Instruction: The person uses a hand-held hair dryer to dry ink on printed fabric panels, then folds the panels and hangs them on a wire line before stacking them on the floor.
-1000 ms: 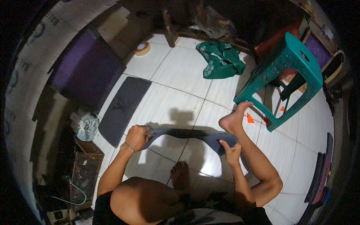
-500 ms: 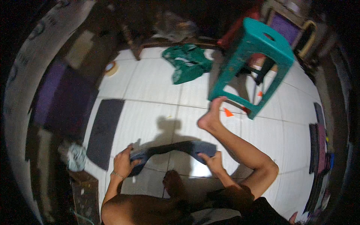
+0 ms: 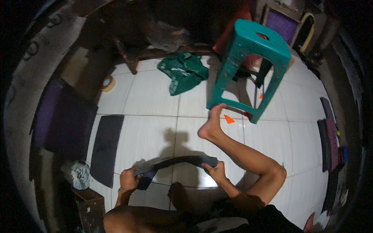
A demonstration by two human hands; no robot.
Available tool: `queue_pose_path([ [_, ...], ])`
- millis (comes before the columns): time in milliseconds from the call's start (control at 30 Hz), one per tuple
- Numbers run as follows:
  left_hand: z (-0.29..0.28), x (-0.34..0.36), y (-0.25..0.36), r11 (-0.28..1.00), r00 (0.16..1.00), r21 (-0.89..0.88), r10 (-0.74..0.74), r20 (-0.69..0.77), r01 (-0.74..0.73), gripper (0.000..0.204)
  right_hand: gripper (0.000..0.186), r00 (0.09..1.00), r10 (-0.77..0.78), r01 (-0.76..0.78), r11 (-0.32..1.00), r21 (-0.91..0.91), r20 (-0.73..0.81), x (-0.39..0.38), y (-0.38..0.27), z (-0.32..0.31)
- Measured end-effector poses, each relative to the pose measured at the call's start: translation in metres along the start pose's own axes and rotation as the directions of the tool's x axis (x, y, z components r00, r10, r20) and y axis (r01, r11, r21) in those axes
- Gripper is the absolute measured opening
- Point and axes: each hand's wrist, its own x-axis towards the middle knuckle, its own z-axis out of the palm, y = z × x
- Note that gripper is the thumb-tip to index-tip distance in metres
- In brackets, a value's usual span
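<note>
I sit on a white tiled floor and hold a long dark rubber strip (image 3: 175, 162) bowed upward between both hands. My left hand (image 3: 129, 179) grips its left end, where the strip folds down into a short dark flap. My right hand (image 3: 215, 171) grips the right end. My right leg is bent, with its foot (image 3: 211, 126) resting on the tiles against the base of a teal plastic stool (image 3: 248, 62). My other foot (image 3: 178, 194) lies just below the strip.
A dark flat mat (image 3: 105, 147) lies on the tiles to the left, a crumpled grey rag (image 3: 80, 174) near it. A green plastic bag (image 3: 182, 73), a roll of tape (image 3: 107, 83) and a small orange triangle (image 3: 229, 119) lie farther out. Dark strips (image 3: 328, 139) are stacked at right.
The view has shifted so the stool sits higher and the hands lower. The strip is bowed more sharply, with both hands still gripping its ends.
</note>
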Motion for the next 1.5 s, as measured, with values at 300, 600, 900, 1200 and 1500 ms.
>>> queue_pose_path([
  [300,-0.016,-0.004,0.019,0.991,0.983,0.007,-0.135,0.125,0.135,0.033,0.015,0.995,0.104,-0.098,0.963,0.25,-0.008,-0.018,-0.054,-0.017],
  [600,-0.019,0.007,-0.029,0.995,0.978,-0.092,-0.011,0.207,0.031,0.025,0.019,0.954,-0.227,0.219,0.974,0.059,0.196,0.022,-0.085,-0.042],
  [900,0.038,0.079,-0.122,0.973,0.804,-0.117,-0.094,0.587,0.2,0.05,0.116,0.888,0.217,-0.456,0.526,0.718,0.405,0.124,-0.2,0.009],
  [1200,0.05,0.094,-0.155,0.964,0.54,0.108,-0.228,0.81,0.245,0.072,0.126,0.622,0.446,-0.764,0.165,0.624,0.643,0.218,-0.045,0.028],
  [1500,0.102,-0.071,-0.226,-0.076,0.795,-0.815,-0.183,0.578,0.575,0.056,0.111,0.606,0.39,-0.461,0.882,-0.093,0.693,0.202,0.022,0.032],
])
